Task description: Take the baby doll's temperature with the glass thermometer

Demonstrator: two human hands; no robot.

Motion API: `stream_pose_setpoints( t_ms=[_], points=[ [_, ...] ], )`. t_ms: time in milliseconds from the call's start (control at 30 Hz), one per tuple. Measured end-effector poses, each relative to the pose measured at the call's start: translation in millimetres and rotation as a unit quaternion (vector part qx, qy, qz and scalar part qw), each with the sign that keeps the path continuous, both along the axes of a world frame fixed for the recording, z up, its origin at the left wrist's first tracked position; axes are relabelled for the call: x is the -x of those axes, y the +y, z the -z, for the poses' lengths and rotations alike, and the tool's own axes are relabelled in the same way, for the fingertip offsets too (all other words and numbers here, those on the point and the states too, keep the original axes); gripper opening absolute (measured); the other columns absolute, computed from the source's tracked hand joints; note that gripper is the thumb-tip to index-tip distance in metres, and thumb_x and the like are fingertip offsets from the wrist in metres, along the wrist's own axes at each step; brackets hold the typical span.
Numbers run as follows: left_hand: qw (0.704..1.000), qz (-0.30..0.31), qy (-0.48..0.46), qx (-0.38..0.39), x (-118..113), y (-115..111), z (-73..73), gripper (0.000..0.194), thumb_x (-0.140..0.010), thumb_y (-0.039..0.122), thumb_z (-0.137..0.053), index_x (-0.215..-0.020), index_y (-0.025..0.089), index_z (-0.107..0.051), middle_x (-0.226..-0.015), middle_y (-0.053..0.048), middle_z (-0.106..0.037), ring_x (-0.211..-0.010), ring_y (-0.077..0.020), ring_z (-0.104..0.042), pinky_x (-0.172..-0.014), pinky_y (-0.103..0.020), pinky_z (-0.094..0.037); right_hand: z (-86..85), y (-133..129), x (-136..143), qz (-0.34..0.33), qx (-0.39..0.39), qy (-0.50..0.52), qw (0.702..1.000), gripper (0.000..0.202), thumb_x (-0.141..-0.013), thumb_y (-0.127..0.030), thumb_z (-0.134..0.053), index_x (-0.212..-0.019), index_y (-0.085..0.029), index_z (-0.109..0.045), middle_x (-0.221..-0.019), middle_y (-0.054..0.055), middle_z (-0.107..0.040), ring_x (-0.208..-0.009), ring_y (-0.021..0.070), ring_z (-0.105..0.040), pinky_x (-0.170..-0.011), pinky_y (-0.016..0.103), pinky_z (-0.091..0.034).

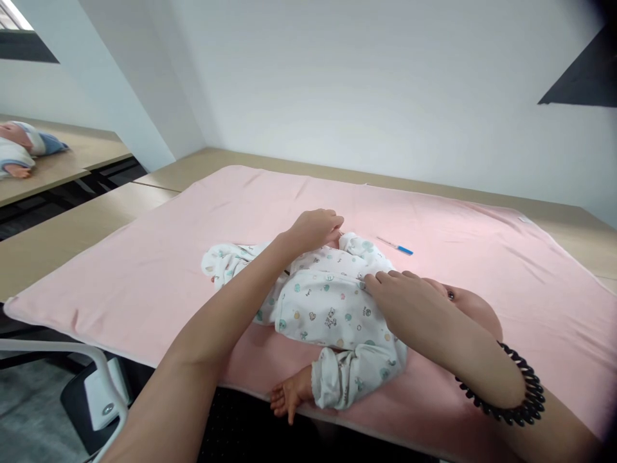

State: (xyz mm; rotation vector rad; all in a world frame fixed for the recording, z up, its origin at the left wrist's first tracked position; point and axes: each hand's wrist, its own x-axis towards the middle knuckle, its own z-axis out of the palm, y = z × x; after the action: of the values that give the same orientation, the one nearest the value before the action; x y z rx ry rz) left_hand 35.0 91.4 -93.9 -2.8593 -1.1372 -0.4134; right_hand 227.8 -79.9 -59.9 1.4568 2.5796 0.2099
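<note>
Black band [534,392] around the right forearm [496,370], a person works with both bare hands over a doll [332,321] on its back, its small near hand [292,392] by the front edge of a pink cloth [159,257]. The doll lies straight ahead, long axis crosswise, head to the right and feet to the left. Nearer the head, the right hand [402,296] rests on the chest of the printed top [313,299], fingers curled narrow — whether they grip fabric cannot be told. The left hand [315,228] reaches across the body beside the far cuff [351,244], fingers drawn together; what they pinch, if anything, is hidden. Past that cuff lies a blue-ended stick [395,245]. Cloth spreads broadly beyond the feet and toward the back — less room in front, where its edge runs close. Behind, the desk [573,222] meets a white wall [361,96]; far left, another doll [31,141] lies.
</note>
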Motion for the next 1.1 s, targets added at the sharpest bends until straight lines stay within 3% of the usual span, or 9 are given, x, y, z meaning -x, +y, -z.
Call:
stream_pose_setpoints(
  t_ms=[233, 433, 633, 833, 967, 1100],
  points=[
    [0.996, -0.042, 0.058, -0.060, 0, -2, -3.6, 0.015, -0.094, 0.021, -0.052, -0.081, 0.017, -0.058, -0.086, -0.005, -0.061, -0.071, -0.0162, -0.051, -0.051, -0.029, -0.022, -4.3, 0, 3, 0.014, 0.018, -0.014, 1.000, 0.029, -0.069, 0.005, -0.057, -0.087, -0.017, -0.055, -0.074, 0.002, -0.062, -0.063, 0.0156, -0.059, -0.057, 0.028, -0.033],
    [0.991, -0.049, 0.048, -0.115, 1, 3, -0.2, 0.011, -0.094, 0.022, -0.054, -0.088, 0.017, -0.063, -0.094, -0.007, -0.064, -0.080, -0.0190, -0.055, -0.051, -0.030, -0.024, -12.3, 3, 5, 0.042, 0.068, -0.023, 0.997, 0.024, -0.075, 0.004, -0.055, -0.077, -0.020, -0.057, -0.057, -0.002, -0.053, -0.051, 0.0143, -0.052, -0.061, 0.030, -0.038],
    [0.992, -0.065, 0.069, -0.077, 5, 8, 6.7, 0.015, -0.094, 0.022, -0.053, -0.089, 0.017, -0.065, -0.095, -0.008, -0.064, -0.080, -0.0194, -0.056, -0.053, -0.030, -0.027, -24.5, 1, 8, 0.062, 0.090, -0.023, 0.994, 0.026, -0.077, 0.005, -0.054, -0.081, -0.020, -0.062, -0.061, 0.002, -0.060, -0.057, 0.0182, -0.060, -0.059, 0.030, -0.041],
    [0.992, -0.085, 0.069, -0.058, 7, 10, 7.6, 0.017, -0.095, 0.021, -0.049, -0.090, 0.016, -0.064, -0.096, -0.009, -0.065, -0.083, -0.0207, -0.059, -0.055, -0.030, -0.029, -41.9, -7, 5, 0.029, 0.099, 0.027, 0.994, 0.032, -0.080, 0.007, -0.050, -0.084, -0.021, -0.065, -0.072, 0.005, -0.069, -0.064, 0.0180, -0.066, -0.061, 0.028, -0.045],
    [0.996, -0.076, 0.015, -0.039, 8, 11, 5.8, 0.014, -0.094, 0.021, -0.049, -0.087, 0.017, -0.062, -0.095, -0.008, -0.066, -0.086, -0.0212, -0.060, -0.059, -0.030, -0.034, -28.5, -2, 5, 0.050, 0.093, 0.016, 0.994, 0.033, -0.075, 0.011, -0.054, -0.084, -0.020, -0.064, -0.070, 0.003, -0.067, -0.064, 0.0180, -0.065, -0.059, 0.029, -0.042],
    [0.991, 0.013, -0.109, 0.082, 7, 12, 6.7, 0.012, -0.093, 0.030, -0.053, -0.091, 0.019, -0.059, -0.097, -0.005, -0.069, -0.085, -0.0187, -0.061, -0.068, -0.030, -0.043, -9.9, 4, 6, 0.060, 0.088, -0.017, 0.994, 0.035, -0.070, 0.013, -0.052, -0.086, -0.017, -0.062, -0.072, 0.002, -0.066, -0.062, 0.0187, -0.063, -0.056, 0.032, -0.036]
  ],
)
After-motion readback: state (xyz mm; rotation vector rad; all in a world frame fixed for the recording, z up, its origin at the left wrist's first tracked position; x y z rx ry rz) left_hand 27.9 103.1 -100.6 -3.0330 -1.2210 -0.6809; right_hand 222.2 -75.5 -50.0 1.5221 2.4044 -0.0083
